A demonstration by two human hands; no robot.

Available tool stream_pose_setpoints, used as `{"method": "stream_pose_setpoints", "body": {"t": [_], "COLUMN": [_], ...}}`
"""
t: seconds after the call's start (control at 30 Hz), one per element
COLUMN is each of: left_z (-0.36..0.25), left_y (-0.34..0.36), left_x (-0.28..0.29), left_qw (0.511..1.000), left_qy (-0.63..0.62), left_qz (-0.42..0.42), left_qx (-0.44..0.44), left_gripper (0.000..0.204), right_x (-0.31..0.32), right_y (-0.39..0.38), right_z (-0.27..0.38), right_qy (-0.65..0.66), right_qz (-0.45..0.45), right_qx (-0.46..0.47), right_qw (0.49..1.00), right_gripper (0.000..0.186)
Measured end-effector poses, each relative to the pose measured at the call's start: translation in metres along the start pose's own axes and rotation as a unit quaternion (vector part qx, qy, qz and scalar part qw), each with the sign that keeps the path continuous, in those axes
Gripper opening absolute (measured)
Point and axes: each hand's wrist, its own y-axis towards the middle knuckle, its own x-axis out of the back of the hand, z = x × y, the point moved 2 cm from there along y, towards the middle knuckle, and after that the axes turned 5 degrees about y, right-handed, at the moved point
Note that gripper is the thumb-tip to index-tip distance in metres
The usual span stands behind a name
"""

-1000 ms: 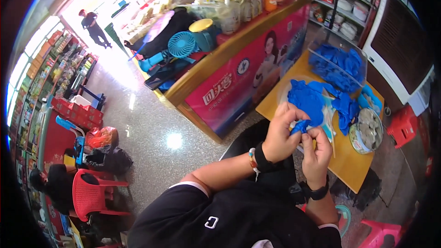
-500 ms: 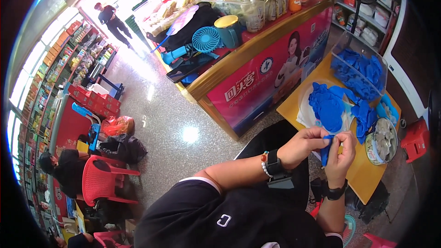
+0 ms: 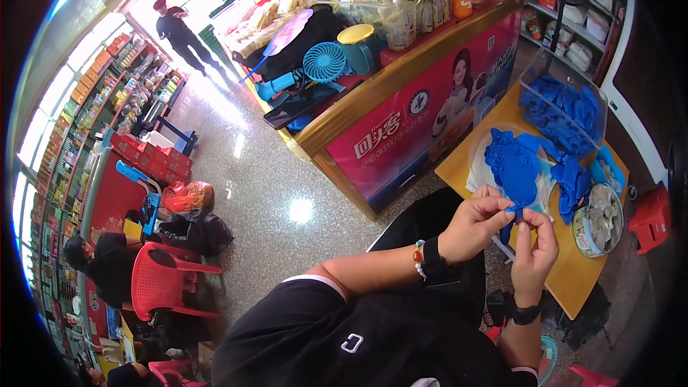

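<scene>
Between my hands, over the near edge of a small wooden table [image 3: 573, 279], is a soft, crumpled blue piece [image 3: 506, 233]; its exact kind cannot be made out. My left hand [image 3: 474, 226] pinches it between thumb and fingertips. From the other side, my right hand [image 3: 534, 258] also pinches it, fingertips close to the left ones. Just beyond lies a pile of similar flat blue pieces [image 3: 514, 165] on a pale round base [image 3: 478, 165]. More loose blue pieces [image 3: 571, 183] lie to its right.
A clear bin of blue pieces [image 3: 562, 111] stands at the table's far end. A round tin [image 3: 586, 233] with pale contents sits at the right. Ahead is a counter [image 3: 344, 122] holding a blue fan [image 3: 324, 62]. One person [image 3: 179, 32] stands far left; another sits by a red chair [image 3: 161, 283].
My fingertips have drawn together on the blue piece, and less of it hangs below them. The left fingers have shifted slightly upward. The far person has turned and raised their arms.
</scene>
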Motion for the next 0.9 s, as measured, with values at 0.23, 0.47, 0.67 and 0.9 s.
{"method": "stream_pose_setpoints", "body": {"t": [0.23,0.47,0.67,0.9], "left_z": [-0.023,-0.031,-0.034,-0.011], "left_y": [-0.006,-0.005,-0.001,-0.001], "left_x": [-0.005,0.006,0.003,0.009], "left_qw": [0.969,0.98,0.998,0.976], "left_qy": [0.197,0.155,-0.01,-0.123], "left_qz": [-0.017,0.046,0.055,0.117], "left_qx": [-0.149,-0.119,0.029,0.138], "left_gripper": [0.014,0.012,0.012,0.017], "right_x": [0.006,0.002,0.003,0.009], "right_y": [-0.002,-0.006,-0.01,-0.004], "right_z": [-0.013,-0.012,-0.019,-0.008], "right_qy": [0.139,0.357,0.376,0.16], "right_qz": [0.02,0.05,0.063,0.086], "right_qx": [-0.14,-0.262,-0.248,-0.109], "right_qw": [0.98,0.895,0.89,0.977], "right_gripper": [0.01,0.008,0.006,0.009]}}
